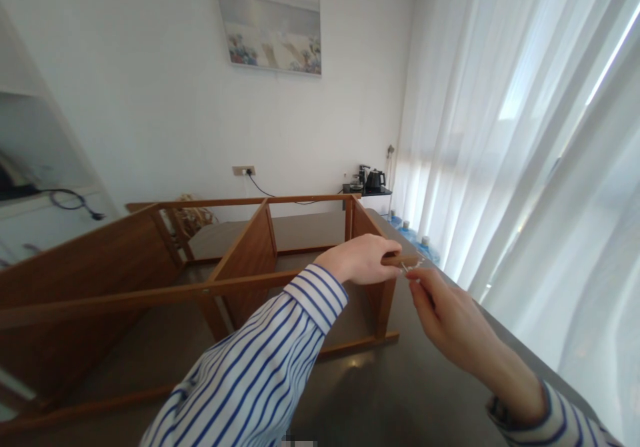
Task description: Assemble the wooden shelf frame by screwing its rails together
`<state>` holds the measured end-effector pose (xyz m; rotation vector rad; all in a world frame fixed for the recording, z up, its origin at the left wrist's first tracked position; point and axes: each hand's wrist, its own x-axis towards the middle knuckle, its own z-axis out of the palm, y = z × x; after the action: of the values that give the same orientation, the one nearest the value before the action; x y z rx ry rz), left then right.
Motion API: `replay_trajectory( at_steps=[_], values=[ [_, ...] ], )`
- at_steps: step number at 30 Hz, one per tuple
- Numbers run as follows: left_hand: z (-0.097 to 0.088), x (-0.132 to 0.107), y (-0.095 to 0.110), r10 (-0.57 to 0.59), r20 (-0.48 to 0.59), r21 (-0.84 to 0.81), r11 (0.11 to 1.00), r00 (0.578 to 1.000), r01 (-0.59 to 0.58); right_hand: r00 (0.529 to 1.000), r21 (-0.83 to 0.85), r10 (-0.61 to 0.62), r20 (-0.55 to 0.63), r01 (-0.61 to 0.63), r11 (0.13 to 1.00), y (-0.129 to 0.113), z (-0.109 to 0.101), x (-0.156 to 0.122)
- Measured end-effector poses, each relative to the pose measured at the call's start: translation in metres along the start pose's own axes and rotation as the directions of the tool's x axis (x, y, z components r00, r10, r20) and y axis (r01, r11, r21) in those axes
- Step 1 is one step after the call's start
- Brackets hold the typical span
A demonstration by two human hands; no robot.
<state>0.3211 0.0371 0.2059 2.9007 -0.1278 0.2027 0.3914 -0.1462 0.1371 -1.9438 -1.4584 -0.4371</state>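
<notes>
A brown wooden shelf frame (270,280) lies on its side, with panels standing between its rails. My left hand (363,258) is closed around the wooden rail end (404,260) at the frame's near right corner, thumb and fingers on either side of it. Just right of it, my right hand (445,307) pinches a small, thin, light-coloured metal-looking piece (405,269) against the underside of that wood. Its exact kind is too small to make out. My left sleeve hides part of the upper rail.
The frame rests on a grey-brown table (400,393). Blue water bottles (425,248) stand beyond its right edge, near white curtains (465,133). A black kettle (375,179) sits on a small stand at the back. A cord runs from the wall socket (243,171).
</notes>
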Motion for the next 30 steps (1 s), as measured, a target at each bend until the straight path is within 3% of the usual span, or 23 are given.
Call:
replay_trajectory(
  at_steps=[4,7,10,13,16,19,22,25,27,30],
  values=[
    [0.000,0.000,0.000,0.011,-0.004,0.009,1.000,1.000,-0.011,0.991,0.187,0.127,-0.052,-0.115,0.976,-0.002,0.010,0.001],
    [0.000,0.001,0.000,-0.001,-0.005,0.013,1.000,1.000,0.001,0.955,0.463,0.293,-0.049,-0.238,0.854,-0.005,0.019,0.000],
    [0.000,0.001,-0.001,-0.014,0.000,-0.005,1.000,1.000,0.014,0.897,0.734,0.441,0.007,-0.304,0.607,-0.010,0.028,0.000],
    [0.001,0.002,-0.001,-0.013,0.005,-0.026,1.000,1.000,0.013,0.830,0.910,0.552,0.086,-0.291,0.297,-0.016,0.034,0.001],
    [0.003,0.002,-0.002,0.006,-0.001,-0.037,0.999,1.000,-0.006,0.790,0.973,0.586,0.179,-0.230,0.012,-0.022,0.036,0.004],
    [0.005,0.003,-0.003,0.021,-0.018,-0.041,0.999,1.000,-0.022,0.779,0.974,0.585,0.225,-0.173,-0.145,-0.027,0.037,0.005],
    [0.005,0.003,-0.003,0.021,-0.016,-0.041,0.999,1.000,-0.021,0.780,0.980,0.594,0.199,-0.139,-0.146,-0.028,0.039,0.004],
    [0.005,0.002,-0.003,0.016,-0.014,-0.038,0.999,1.000,-0.017,0.811,0.984,0.562,0.163,-0.175,-0.033,-0.023,0.039,0.001],
    [0.004,0.001,-0.002,0.018,-0.017,-0.034,0.999,1.000,-0.019,0.841,0.971,0.529,0.114,-0.207,0.120,-0.016,0.038,0.000],
    [0.003,0.001,-0.002,0.020,-0.010,-0.030,0.999,1.000,-0.020,0.875,0.867,0.483,-0.011,-0.232,0.440,-0.005,0.033,-0.001]
  ],
)
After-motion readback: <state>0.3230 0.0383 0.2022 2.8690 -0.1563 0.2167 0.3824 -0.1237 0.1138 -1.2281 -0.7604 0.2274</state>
